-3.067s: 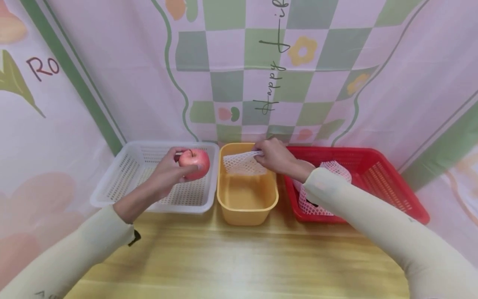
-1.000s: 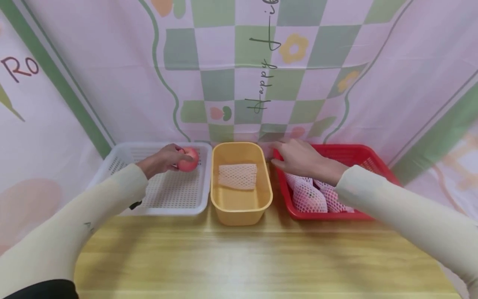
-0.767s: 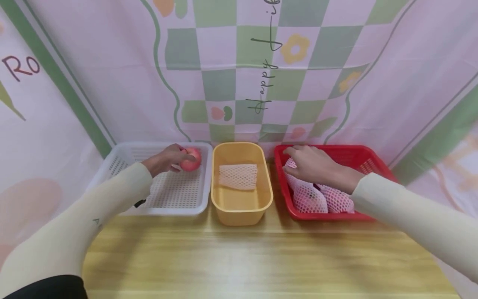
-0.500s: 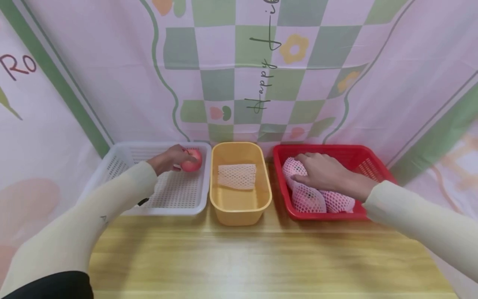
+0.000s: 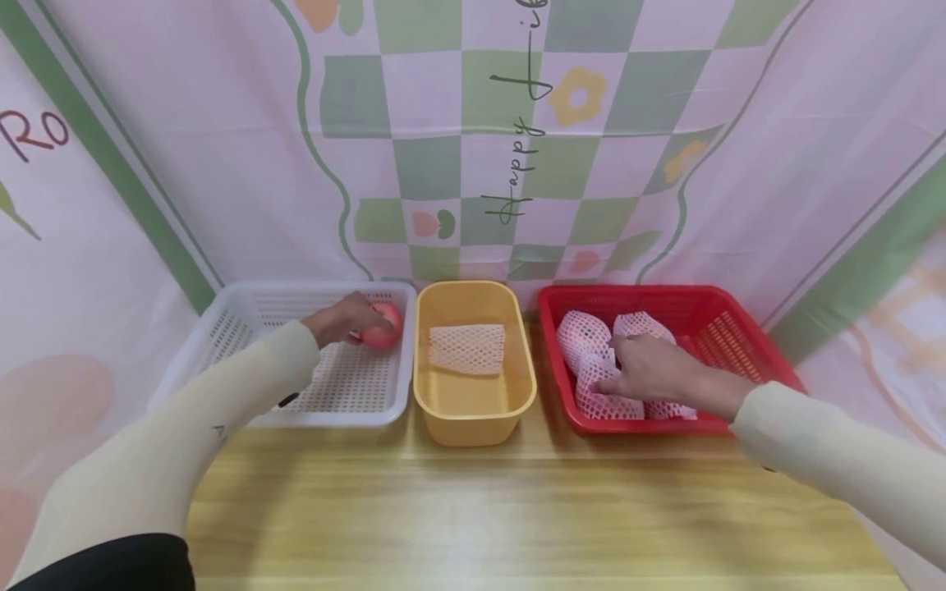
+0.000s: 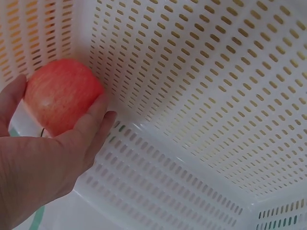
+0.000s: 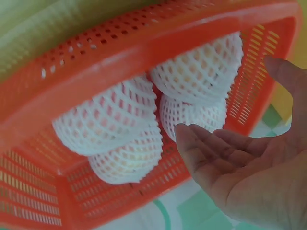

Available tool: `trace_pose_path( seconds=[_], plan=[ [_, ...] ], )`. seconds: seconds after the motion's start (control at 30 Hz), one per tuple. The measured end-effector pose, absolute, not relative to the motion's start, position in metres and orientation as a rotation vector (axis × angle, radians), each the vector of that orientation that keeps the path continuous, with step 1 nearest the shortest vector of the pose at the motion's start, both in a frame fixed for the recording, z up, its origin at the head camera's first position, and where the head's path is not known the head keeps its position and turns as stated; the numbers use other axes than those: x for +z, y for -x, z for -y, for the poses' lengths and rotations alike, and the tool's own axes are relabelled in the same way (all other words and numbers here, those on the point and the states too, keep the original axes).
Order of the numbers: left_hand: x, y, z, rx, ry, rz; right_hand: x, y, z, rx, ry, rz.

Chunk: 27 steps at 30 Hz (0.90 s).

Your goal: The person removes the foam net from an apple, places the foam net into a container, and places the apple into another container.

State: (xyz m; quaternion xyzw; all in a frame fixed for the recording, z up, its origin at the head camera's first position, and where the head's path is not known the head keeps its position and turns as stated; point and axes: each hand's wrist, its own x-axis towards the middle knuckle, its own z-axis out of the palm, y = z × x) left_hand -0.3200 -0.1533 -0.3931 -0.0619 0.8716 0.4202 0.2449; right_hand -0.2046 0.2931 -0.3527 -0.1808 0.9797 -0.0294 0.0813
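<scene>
Low in the right end of the white basket (image 5: 332, 414), my left hand (image 5: 346, 318) grips a red apple (image 5: 382, 326). The left wrist view shows thumb and fingers round the apple (image 6: 64, 96), its stem toward the palm. Over the red basket (image 5: 739, 328), my right hand (image 5: 654, 369) hovers among several fruits in white foam nets (image 5: 584, 335). In the right wrist view its thumb and fingers (image 7: 235, 143) are spread apart, with nothing held. The fingertips come close to a netted fruit (image 7: 192, 112); contact is unclear.
Between the two baskets stands a yellow tub (image 5: 475, 402) with a loose white foam net (image 5: 467, 349) lying flat in it. All three containers stand along the back of a wooden table (image 5: 473, 509), against a patterned cloth (image 5: 436, 168).
My right hand has let go of the foam net, now in the yellow tub, and moved right, then nearer over the red basket. My left hand has lowered the apple in the white basket.
</scene>
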Motion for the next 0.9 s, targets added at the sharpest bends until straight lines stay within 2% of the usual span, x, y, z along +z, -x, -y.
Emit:
trace_pose_path(
  seconds=[0.33, 0.9],
  plan=[
    [-0.395, 0.318, 0.154, 1.030, 0.141, -2.371, -0.369, 0.203, -0.295, -0.198, 0.346, -2.810],
    [-0.395, 0.308, 0.154, 1.094, 0.040, -2.341, -0.383, 0.198, -0.291, -0.274, 0.313, -2.800]
  ],
)
